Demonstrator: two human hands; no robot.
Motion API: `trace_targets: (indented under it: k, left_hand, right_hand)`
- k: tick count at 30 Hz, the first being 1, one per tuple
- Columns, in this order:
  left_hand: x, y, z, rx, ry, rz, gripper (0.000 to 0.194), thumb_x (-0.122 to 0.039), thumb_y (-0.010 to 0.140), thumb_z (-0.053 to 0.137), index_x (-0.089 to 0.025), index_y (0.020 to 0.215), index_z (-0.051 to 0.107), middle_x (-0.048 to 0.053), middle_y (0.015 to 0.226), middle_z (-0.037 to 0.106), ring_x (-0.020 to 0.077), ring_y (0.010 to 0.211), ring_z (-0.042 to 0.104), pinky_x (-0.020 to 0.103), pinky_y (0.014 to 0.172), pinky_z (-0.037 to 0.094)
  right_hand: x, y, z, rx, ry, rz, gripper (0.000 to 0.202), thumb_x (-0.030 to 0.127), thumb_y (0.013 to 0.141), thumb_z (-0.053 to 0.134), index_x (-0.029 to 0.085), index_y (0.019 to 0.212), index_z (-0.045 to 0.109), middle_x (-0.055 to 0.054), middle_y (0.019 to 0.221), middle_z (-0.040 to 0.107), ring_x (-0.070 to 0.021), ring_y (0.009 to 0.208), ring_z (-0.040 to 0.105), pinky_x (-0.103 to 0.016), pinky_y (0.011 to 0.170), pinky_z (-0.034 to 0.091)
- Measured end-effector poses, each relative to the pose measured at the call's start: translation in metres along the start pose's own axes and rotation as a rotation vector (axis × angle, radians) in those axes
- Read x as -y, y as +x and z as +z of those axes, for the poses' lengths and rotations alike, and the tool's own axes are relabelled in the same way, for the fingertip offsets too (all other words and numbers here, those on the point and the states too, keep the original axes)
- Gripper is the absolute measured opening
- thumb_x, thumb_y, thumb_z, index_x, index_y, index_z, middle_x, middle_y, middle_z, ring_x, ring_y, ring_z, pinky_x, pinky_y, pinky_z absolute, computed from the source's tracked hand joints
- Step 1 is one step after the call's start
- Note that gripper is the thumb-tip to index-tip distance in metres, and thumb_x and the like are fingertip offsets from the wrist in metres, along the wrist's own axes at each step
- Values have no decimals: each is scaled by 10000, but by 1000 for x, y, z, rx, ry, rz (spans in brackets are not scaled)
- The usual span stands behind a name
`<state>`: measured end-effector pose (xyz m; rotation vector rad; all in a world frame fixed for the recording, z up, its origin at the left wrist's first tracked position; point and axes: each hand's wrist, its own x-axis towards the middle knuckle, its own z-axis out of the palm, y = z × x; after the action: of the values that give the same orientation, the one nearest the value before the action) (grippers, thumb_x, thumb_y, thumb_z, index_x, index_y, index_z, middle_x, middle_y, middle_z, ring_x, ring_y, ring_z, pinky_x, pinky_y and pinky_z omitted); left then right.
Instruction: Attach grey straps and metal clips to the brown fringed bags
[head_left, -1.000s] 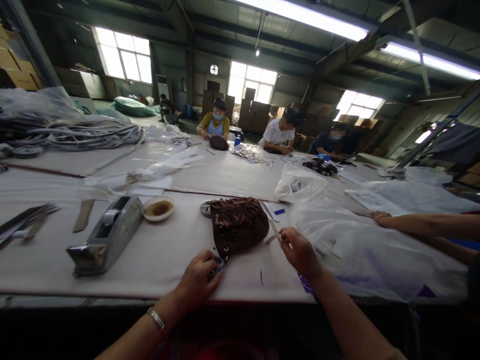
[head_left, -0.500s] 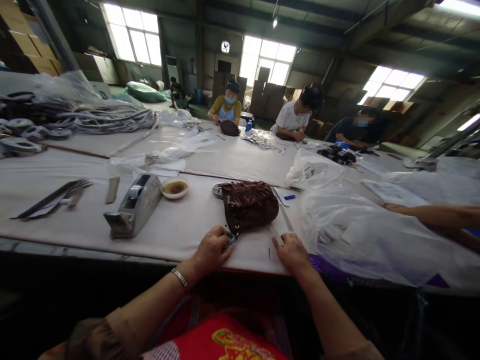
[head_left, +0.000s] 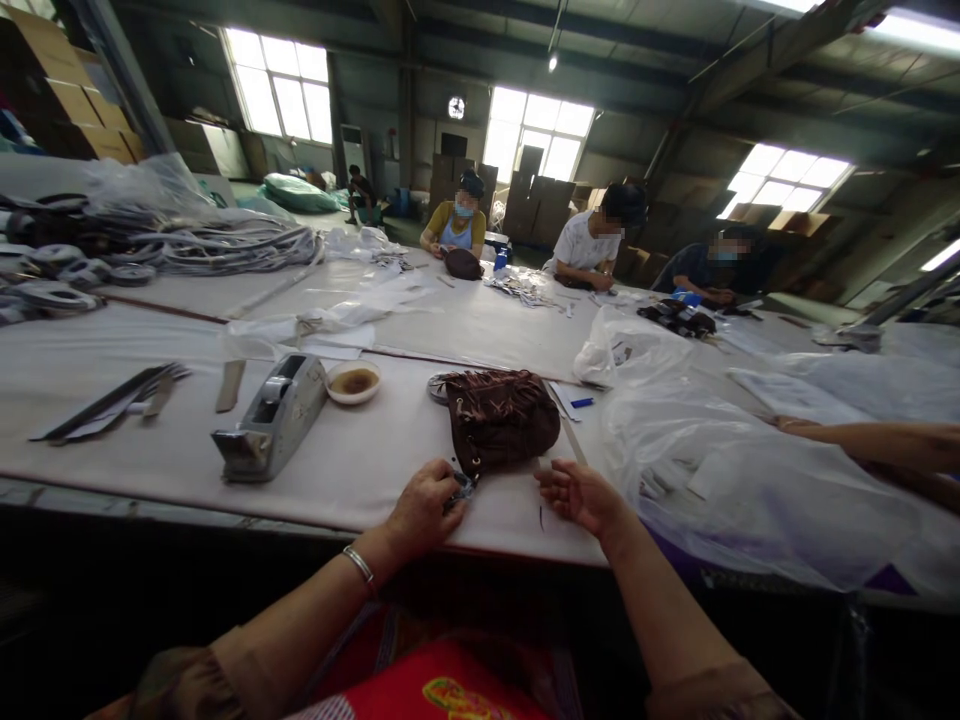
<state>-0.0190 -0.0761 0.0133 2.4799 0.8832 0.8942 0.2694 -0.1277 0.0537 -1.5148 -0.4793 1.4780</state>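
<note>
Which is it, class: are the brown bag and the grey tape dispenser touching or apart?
Apart. The head view shows it: a stretch of pale tabletop lies plainly between the tape dispenser and the brown bag.

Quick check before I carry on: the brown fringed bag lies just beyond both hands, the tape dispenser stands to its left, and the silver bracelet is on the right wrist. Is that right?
Not quite: the silver bracelet is on the left wrist, as the head view shows. The brown fringed bag and tape dispenser are placed as you say.
</note>
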Motion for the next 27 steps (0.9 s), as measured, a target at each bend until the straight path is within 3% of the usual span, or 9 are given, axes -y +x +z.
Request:
trace_targets:
  k: [3,7,10,16,21,24,27]
  left_hand:
    - [0,0,0,-4,2,-1,56,-179,827,593,-150,812,638,100,936,554,199,895,554,339,832,506]
    - [-2,0,-1,1,8,1,62,-189,827,601,-148,809,643,103,934,566,199,888,556,338,835,504]
    - [-4,0,-2,14,40,0,66,-195,828,601,-147,813,644,106,936,572,202,892,554,342,852,505]
    - [-9,-2,3,57,172,-24,89,-206,853,571,-147,821,629,125,970,576,229,923,545,382,871,505]
    - [-16,5,1,50,80,-33,76,-149,833,551,-139,837,627,145,1022,588,254,1007,533,425,953,477]
    - [-23,17,-7,-12,-165,-181,119,-195,835,569,-145,739,617,131,1008,593,221,965,548,393,951,476]
    - [-30,30,-15,18,-579,-514,269,-384,825,636,-136,720,628,84,871,593,161,783,554,329,789,522]
  right_hand:
    - [2,24,14,-152,-163,-38,235,386,841,635,160,835,569,-32,685,628,-101,480,536,-191,409,371]
    - [-2,32,18,-204,-233,-62,153,262,776,677,175,796,553,40,537,525,-95,411,470,-186,382,331]
    - [-13,14,13,-161,-266,-109,166,273,741,684,179,795,559,42,534,538,-100,428,484,-197,405,363]
    - [-61,-42,16,82,-448,-273,335,489,766,639,158,822,628,-19,659,638,-110,488,522,-227,475,394]
    - [-75,-67,35,-54,-692,-473,341,494,861,534,188,757,643,1,585,584,-116,506,497,-238,501,370]
    - [-73,-70,46,-89,-658,-433,335,492,838,547,192,704,618,1,549,574,-115,480,487,-237,477,360]
    - [-72,-68,61,-49,-404,-245,337,518,755,577,193,669,558,25,490,528,-86,363,387,-226,382,257]
